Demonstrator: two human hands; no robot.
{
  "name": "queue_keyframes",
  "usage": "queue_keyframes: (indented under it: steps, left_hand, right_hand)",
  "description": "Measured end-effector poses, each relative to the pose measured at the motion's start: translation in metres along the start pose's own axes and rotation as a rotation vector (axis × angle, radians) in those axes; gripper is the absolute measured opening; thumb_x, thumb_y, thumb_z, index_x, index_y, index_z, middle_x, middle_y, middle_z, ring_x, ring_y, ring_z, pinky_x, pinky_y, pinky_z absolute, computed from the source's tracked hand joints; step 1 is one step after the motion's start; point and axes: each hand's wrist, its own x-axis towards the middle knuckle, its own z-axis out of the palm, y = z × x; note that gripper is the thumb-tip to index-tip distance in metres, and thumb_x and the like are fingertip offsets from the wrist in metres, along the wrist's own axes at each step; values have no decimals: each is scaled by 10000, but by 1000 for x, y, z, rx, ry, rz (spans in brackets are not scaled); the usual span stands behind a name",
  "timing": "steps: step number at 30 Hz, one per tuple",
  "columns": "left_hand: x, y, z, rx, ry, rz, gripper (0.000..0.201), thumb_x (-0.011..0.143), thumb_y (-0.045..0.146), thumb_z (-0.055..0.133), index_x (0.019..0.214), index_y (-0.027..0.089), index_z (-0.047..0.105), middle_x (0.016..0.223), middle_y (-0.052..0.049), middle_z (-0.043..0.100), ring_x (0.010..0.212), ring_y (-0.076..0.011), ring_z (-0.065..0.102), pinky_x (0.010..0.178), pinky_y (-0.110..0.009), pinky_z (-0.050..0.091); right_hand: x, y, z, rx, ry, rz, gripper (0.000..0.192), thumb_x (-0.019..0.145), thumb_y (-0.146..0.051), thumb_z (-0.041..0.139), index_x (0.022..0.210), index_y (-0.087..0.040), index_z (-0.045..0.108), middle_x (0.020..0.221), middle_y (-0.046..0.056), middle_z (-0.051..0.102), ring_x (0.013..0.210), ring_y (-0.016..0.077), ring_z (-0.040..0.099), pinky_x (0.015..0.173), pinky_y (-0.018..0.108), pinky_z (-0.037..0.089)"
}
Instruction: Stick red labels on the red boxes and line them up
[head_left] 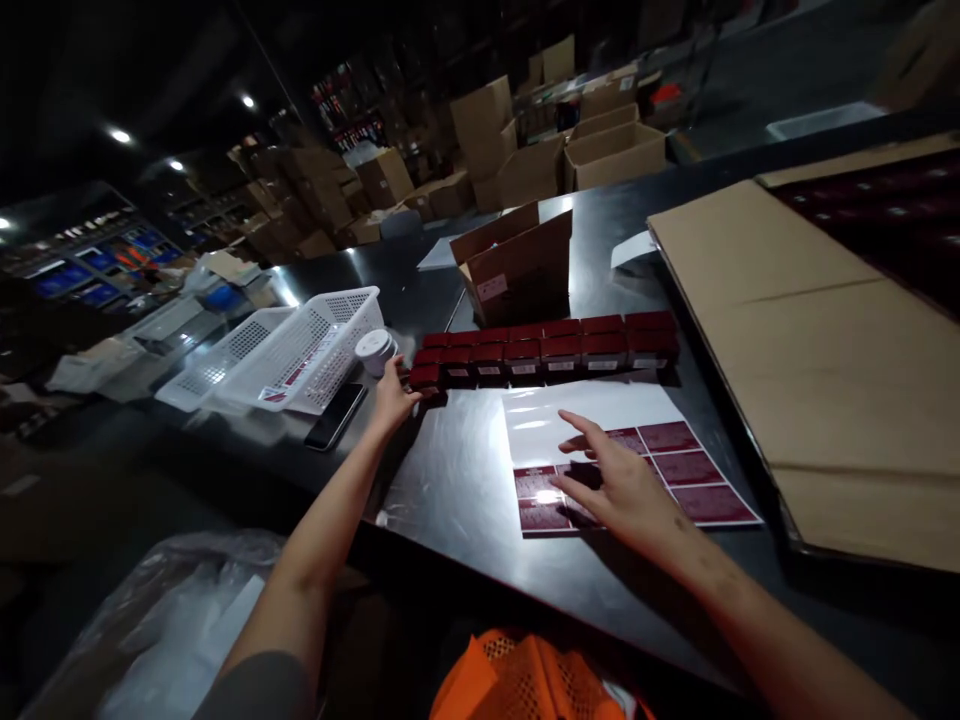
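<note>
Looking over a dark glossy table (465, 470) in a box-filled warehouse, I am seeing the left hand (393, 395) closing on a small red box (426, 377) at the row's end, while the right hand (619, 485) is lying spread over the label sheet (660, 450).

Sticker print (686, 468): too small and glare-washed to read.
Sheet under right hand (626, 490): partly covered by palm and fingers.
Left hand (394, 395) fingertips: hidden against end red box (426, 378).
Box labels (523, 369): too small to read.
Cardboard sheet (825, 360): cut off at right edge.
Background shelves (97, 262): dark, blurred.
</note>
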Motion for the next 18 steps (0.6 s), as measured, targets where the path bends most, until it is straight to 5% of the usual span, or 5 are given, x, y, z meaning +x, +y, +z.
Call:
queue_keyframes:
  steps: [5, 8, 10, 13, 18]
  left_hand:
    - [-16, 11, -12, 40, 60, 115, 755, 644, 375, 887, 1250, 192, 475, 1235, -118, 536, 1198, -303, 560, 1050, -529, 478]
    - [-49, 39, -2, 9, -64, 258, 697, 661, 453, 873, 1220, 213, 532, 1232, -109, 549, 1231, -325, 530, 1064, -585, 467]
    - [-76, 65, 18, -48, -322, 402, 536, 709, 474, 838, 1150, 268, 614, 1156, -68, 634, 1120, -270, 622, 1005, -501, 540]
    - [-107, 107, 61, -100, -636, 588, 576, 777, 504, 775, 1252, 231, 598, 1332, -105, 616, 1317, -293, 545, 1122, -490, 465]
    - [-105, 145, 116, 58, -796, 586, 745, 773, 560, 755, 1356, 153, 534, 1521, -222, 440, 1484, -396, 317, 1201, -614, 290]
  right_hand:
    - [7, 9, -19, -209, -71, -104, 583, 806, -196, 754, 1353, -153, 556, 1260, 162, 642, 1190, 332, 613, 1031, 486, 513]
    - [10, 16, -30, -288, -208, -113, 679, 711, -212, 867, 1331, -136, 601, 1367, 187, 590, 1336, 376, 500, 1112, 517, 449]
    - [13, 22, -37, -309, -263, -111, 717, 699, -247, 893, 1344, -134, 603, 1421, 183, 557, 1406, 376, 420, 1151, 522, 405]
    - [14, 36, -52, -342, -237, -109, 693, 755, -258, 862, 1378, -153, 580, 1464, 156, 527, 1439, 346, 378, 1169, 511, 381]
    - [15, 50, -66, -546, -222, 45, 496, 839, -169, 771, 1314, -165, 629, 1415, 153, 574, 1396, 370, 436, 1114, 562, 413]
